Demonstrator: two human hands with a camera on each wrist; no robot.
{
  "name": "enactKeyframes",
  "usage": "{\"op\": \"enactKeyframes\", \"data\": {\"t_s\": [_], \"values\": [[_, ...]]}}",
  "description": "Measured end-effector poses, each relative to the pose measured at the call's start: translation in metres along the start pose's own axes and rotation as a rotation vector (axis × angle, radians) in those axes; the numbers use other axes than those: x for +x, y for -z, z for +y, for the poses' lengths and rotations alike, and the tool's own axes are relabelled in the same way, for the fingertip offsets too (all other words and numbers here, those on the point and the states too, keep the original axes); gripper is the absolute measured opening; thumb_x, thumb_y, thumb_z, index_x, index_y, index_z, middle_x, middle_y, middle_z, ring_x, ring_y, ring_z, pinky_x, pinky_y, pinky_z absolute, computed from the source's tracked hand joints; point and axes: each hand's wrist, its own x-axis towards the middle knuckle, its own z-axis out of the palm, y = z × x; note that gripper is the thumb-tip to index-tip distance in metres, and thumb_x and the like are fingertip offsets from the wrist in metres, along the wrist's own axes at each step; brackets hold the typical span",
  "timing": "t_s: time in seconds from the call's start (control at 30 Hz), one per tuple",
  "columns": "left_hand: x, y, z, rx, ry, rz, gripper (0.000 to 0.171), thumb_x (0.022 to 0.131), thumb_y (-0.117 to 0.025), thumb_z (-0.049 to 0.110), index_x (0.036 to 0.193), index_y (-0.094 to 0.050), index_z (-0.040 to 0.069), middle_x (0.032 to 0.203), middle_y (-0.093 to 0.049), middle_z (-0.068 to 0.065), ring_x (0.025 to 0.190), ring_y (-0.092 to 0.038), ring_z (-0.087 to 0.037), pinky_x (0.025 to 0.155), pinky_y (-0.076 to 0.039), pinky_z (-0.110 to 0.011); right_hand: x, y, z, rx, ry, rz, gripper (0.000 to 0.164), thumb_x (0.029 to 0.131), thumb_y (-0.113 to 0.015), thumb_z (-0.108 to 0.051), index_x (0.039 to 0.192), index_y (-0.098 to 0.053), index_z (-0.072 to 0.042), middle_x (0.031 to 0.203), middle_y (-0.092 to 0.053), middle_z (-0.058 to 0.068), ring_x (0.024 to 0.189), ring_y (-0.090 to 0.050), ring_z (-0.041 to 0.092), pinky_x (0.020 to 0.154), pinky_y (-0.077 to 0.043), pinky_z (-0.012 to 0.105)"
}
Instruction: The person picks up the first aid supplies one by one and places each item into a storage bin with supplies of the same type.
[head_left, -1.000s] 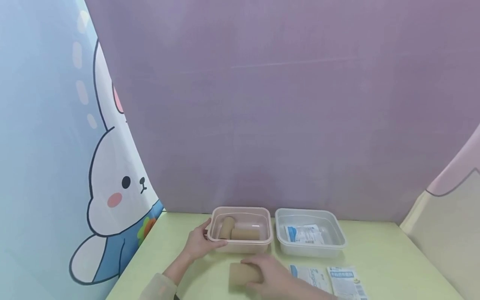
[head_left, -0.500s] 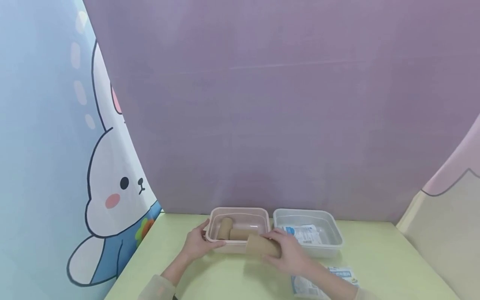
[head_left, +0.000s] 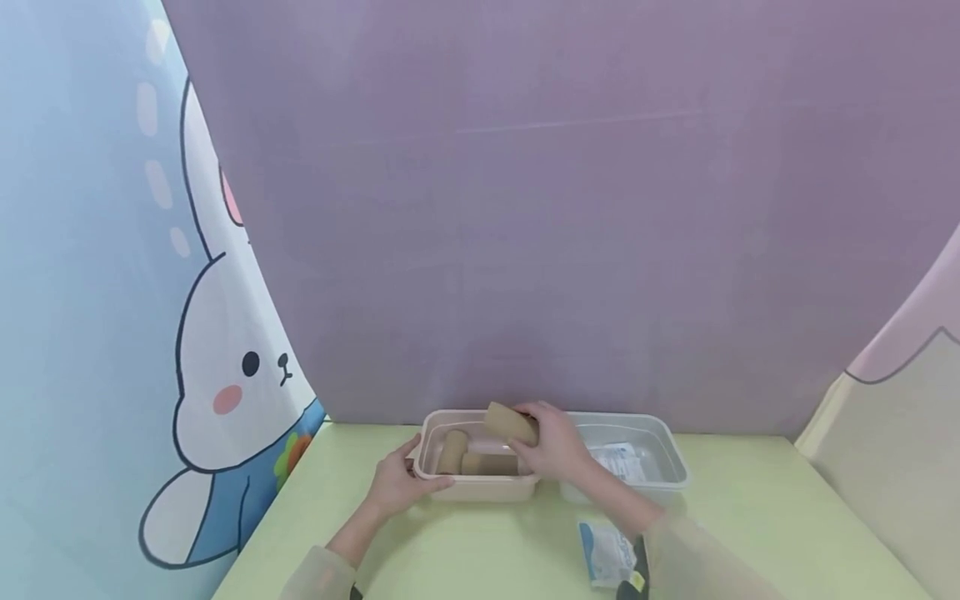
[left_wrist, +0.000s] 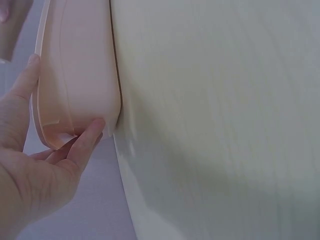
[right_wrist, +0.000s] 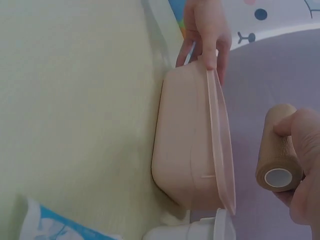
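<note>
Purple cloth hangs behind a pale green counter; from the head view, the left hand grips the near left corner of a pink box, while the right hand holds a tan roll above two more rolls inside. From the left wrist, thumb and fingers bracket the box. From the right wrist, the roll is pinched along its sides; a loosened pinch could drop it, and a left-hand tug might tip the box.
</note>
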Motion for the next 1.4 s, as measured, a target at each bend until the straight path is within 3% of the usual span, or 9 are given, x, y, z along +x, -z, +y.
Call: {"op": "enactKeyframes", "data": {"t_s": [0.27, 0.6, 0.83, 1.0, 1.27, 1.4], "values": [[0.004, -0.002, -0.001, 0.021, -0.009, 0.004, 0.115, 0.071, -0.1, 0.033, 0.158, -0.038, -0.011, 0.108, -0.079, -0.028, 0.082, -0.077, -0.018, 0.066, -0.062, -0.027, 0.021, -0.028, 0.015, -0.034, -0.002, -0.021, 0.048, 0.087, -0.088, -0.021, 0.129, -0.072, -0.003, 0.122, -0.076, 0.013, 0.111, -0.071, 0.031, 0.091, -0.062, 0.045], [0.006, -0.004, 0.001, 0.005, -0.018, -0.023, 0.116, 0.072, -0.1, 0.033, 0.158, -0.037, -0.011, 0.109, -0.078, -0.029, 0.083, -0.077, -0.019, 0.068, -0.063, -0.026, 0.032, -0.042, 0.027, -0.091, 0.006, -0.06, 0.048, 0.085, -0.089, -0.019, 0.125, -0.072, 0.001, 0.12, -0.076, 0.017, 0.112, -0.072, 0.036, 0.096, -0.062, 0.05], [0.004, -0.002, -0.004, -0.018, -0.006, -0.014, 0.115, 0.071, -0.1, 0.03, 0.158, -0.038, -0.011, 0.109, -0.078, -0.028, 0.085, -0.077, -0.019, 0.068, -0.063, -0.026, 0.035, -0.055, 0.032, -0.141, -0.027, -0.152, 0.049, 0.088, -0.086, -0.019, 0.13, -0.069, 0.001, 0.122, -0.073, 0.016, 0.108, -0.071, 0.032, 0.093, -0.063, 0.046], [0.004, -0.002, -0.002, -0.024, -0.015, -0.015, 0.115, 0.071, -0.1, 0.032, 0.158, -0.038, -0.01, 0.11, -0.078, -0.028, 0.085, -0.076, -0.018, 0.069, -0.063, -0.026, 0.036, -0.06, 0.034, -0.185, -0.011, -0.156, 0.051, 0.088, -0.086, -0.019, 0.131, -0.068, 0.002, 0.122, -0.072, 0.02, 0.107, -0.072, 0.036, 0.094, -0.063, 0.049], [0.004, -0.002, -0.001, -0.03, -0.023, -0.02, 0.114, 0.072, -0.1, 0.031, 0.159, -0.037, -0.01, 0.111, -0.077, -0.029, 0.082, -0.076, -0.018, 0.068, -0.063, -0.026, 0.036, -0.072, 0.035, -0.291, 0.049, -0.158, 0.05, 0.089, -0.084, -0.02, 0.131, -0.068, 0.001, 0.119, -0.076, 0.019, 0.117, -0.07, 0.038, 0.111, -0.052, 0.051], [0.003, -0.001, -0.003, -0.035, -0.015, -0.015, 0.114, 0.072, -0.1, 0.03, 0.159, -0.038, -0.009, 0.111, -0.078, -0.028, 0.081, -0.075, -0.016, 0.067, -0.062, -0.026, 0.036, -0.074, 0.032, -0.293, 0.067, -0.186, 0.049, 0.09, -0.083, -0.018, 0.132, -0.067, 0.002, 0.122, -0.075, 0.02, 0.119, -0.069, 0.039, 0.113, -0.049, 0.054]]}}
